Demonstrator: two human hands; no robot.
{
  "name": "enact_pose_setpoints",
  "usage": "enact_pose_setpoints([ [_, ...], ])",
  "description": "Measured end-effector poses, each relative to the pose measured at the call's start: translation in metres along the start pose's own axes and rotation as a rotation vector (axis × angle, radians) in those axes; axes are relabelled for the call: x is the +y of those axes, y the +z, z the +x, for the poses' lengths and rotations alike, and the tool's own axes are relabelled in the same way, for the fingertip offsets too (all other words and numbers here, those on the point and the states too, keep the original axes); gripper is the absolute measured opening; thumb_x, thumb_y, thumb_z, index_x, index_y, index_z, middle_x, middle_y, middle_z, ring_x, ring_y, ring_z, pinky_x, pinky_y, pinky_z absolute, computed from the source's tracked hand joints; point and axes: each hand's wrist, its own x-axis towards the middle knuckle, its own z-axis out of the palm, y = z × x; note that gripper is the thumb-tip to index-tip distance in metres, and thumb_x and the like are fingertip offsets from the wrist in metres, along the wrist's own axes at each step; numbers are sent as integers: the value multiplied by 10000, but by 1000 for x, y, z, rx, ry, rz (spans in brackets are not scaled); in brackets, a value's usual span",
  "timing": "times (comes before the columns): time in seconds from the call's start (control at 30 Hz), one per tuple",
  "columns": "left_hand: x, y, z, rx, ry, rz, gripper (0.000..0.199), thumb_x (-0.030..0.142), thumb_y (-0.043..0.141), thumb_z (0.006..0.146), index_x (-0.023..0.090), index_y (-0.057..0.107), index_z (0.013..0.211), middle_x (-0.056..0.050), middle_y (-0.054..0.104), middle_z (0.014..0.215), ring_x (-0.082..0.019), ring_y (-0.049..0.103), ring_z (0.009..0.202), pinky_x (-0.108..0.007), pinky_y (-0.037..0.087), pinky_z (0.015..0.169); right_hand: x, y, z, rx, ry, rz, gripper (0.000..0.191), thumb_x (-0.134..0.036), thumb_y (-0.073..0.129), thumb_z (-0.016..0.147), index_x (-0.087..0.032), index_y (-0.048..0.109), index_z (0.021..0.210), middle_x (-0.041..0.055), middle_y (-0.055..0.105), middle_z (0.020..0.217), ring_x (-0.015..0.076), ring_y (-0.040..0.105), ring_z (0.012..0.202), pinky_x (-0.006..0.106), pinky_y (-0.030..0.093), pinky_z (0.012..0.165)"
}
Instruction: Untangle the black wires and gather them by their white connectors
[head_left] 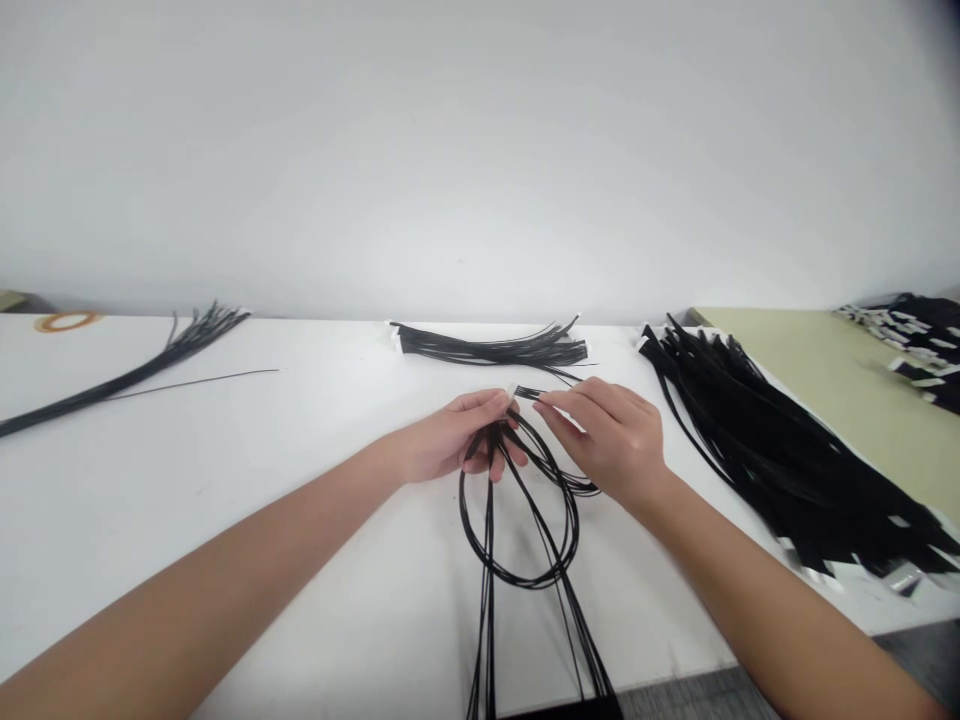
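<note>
Bundles of black wire lie across your white table (187, 500): the big heap (780, 470) at your right, a smaller bundle (491, 349) just beyond your hands, a long one (120, 375) far left. Between your hands the looped wire harness (525, 530) hangs toward the near edge. Your left hand (457, 440) is closed around the gathered strands; your right hand (611, 430) pinches the wire ends at the small white connector (512, 391). You seem midway through coiling; the next move calls for steady tension
</note>
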Motion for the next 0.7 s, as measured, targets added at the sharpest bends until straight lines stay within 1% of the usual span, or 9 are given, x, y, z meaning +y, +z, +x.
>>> enact_pose_setpoints([
  [0.07,0,-1,1,46,12,-44,322,490,458,878,169,486,889,-75,682,714,-98,588,462,-137,259,334,1,-1,2,62,1,-52,148,-212,669,774,-209,632,917,20,610,764,120,527,687,254,412,645],
  [0.13,1,-2,2,104,34,-93,327,495,472,869,170,492,896,-67,680,718,-95,587,462,-133,268,333,1,-3,4,127,-1,-94,187,-228,694,752,-236,633,928,42,611,847,156,532,781,304,410,725],
  [0.2,1,-3,3,155,59,-151,326,496,483,863,172,493,891,-61,682,732,-91,589,468,-129,283,332,0,-4,5,159,-9,-98,164,-225,710,736,-256,630,876,31,607,833,167,521,798,337,372,742],
  [0.27,1,-4,4,187,76,-210,313,486,488,866,174,495,893,-62,687,761,-83,592,479,-121,296,332,-1,-4,5,149,-32,-63,135,-216,713,731,-255,621,822,1,596,754,149,507,737,346,315,715],
  [0.33,1,-5,4,206,85,-253,305,481,486,869,177,498,899,-64,691,782,-75,592,486,-113,298,327,-3,-4,4,107,-48,-10,112,-212,706,735,-239,609,784,-27,574,676,118,483,653,350,263,686],
  [0.4,2,-5,4,226,82,-274,307,485,491,865,181,498,904,-63,691,783,-76,595,488,-109,289,316,-4,-3,4,42,-55,49,94,-219,690,748,-217,596,746,-43,558,637,96,465,606,349,233,669],
  [0.53,2,-4,4,277,58,-290,315,492,514,850,184,499,918,-59,690,796,-81,595,472,-119,289,304,-5,-3,4,-92,-92,128,108,-224,642,791,-203,597,694,-46,549,642,87,475,620,346,212,662],
  [0.63,1,-4,4,279,59,-285,323,492,507,854,178,500,926,-72,693,817,-77,593,460,-121,294,305,-6,-2,2,-168,-127,114,76,-182,628,800,-250,639,767,-52,546,646,99,502,685,347,203,675],
  [0.7,0,-5,4,245,81,-275,323,490,491,864,175,501,932,-80,696,825,-77,599,466,-119,293,307,-6,-1,1,-217,-145,92,175,-138,626,797,-297,649,867,-57,557,662,107,516,728,347,197,678],
])
